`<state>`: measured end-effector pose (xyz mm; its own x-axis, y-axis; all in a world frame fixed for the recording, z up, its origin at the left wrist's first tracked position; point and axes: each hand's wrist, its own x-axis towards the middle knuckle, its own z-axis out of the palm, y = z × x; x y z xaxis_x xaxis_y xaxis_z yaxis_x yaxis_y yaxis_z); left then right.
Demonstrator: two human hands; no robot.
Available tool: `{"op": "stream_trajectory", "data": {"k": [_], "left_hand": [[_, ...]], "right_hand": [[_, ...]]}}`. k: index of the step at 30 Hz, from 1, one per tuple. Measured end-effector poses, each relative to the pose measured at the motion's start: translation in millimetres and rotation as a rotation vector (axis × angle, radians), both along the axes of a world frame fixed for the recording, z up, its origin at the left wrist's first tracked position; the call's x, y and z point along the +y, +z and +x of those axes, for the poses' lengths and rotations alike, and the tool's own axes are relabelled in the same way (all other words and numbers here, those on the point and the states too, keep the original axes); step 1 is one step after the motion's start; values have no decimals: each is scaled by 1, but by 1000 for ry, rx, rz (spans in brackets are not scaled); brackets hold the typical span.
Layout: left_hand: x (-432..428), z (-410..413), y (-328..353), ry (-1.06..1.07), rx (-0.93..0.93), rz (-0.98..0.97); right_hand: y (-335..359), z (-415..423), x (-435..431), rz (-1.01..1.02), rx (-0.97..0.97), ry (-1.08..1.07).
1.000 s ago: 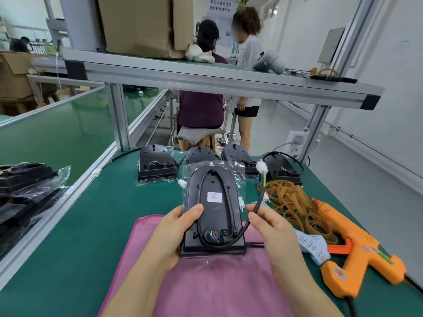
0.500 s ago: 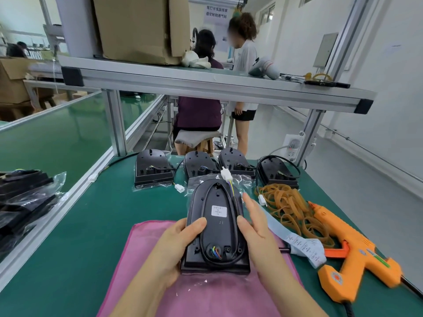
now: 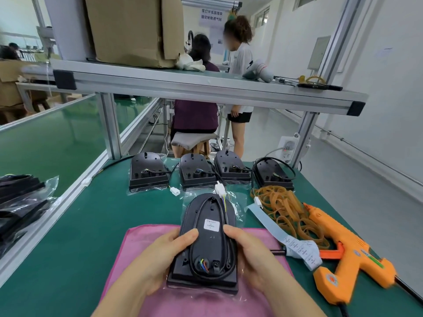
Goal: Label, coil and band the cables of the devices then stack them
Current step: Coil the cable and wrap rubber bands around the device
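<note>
A black device (image 3: 207, 239) lies back-up over the pink cloth (image 3: 148, 239), a white label (image 3: 211, 224) stuck on it. Its black cable (image 3: 230, 259) runs in one loop around the back, ending in a white connector (image 3: 220, 187) at the top. My left hand (image 3: 164, 255) grips the device's left edge, thumb on the back. My right hand (image 3: 253, 255) grips the right edge with its thumb pressing the cable down. Several more black devices (image 3: 148, 171) stand in a row at the far edge.
A pile of tan rubber bands (image 3: 286, 209) lies to the right, beside a strip of white labels (image 3: 297, 247) and an orange glue gun (image 3: 350, 255). Bagged black devices (image 3: 20, 202) sit at the left. A metal shelf (image 3: 206, 88) spans overhead; two people are beyond it.
My right hand has laid the cable up along the device's right side and closed over that edge. The white connector has moved from the right side to the device's top.
</note>
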<state>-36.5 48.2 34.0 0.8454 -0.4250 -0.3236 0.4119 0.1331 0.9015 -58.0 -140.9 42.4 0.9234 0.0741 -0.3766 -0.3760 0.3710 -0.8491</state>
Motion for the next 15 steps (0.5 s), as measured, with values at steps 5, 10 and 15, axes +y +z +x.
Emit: {"op": "stream_trajectory", "data": {"k": [5, 10, 15], "left_hand": [[4, 17, 13, -5, -166, 369], [-32, 42, 38, 205, -697, 878], [-116, 51, 64, -103, -1099, 1039]], "right_hand": [[-10, 4, 5, 2, 38, -37], [-16, 9, 2, -8, 58, -45], [-19, 10, 0, -56, 10, -85]]}}
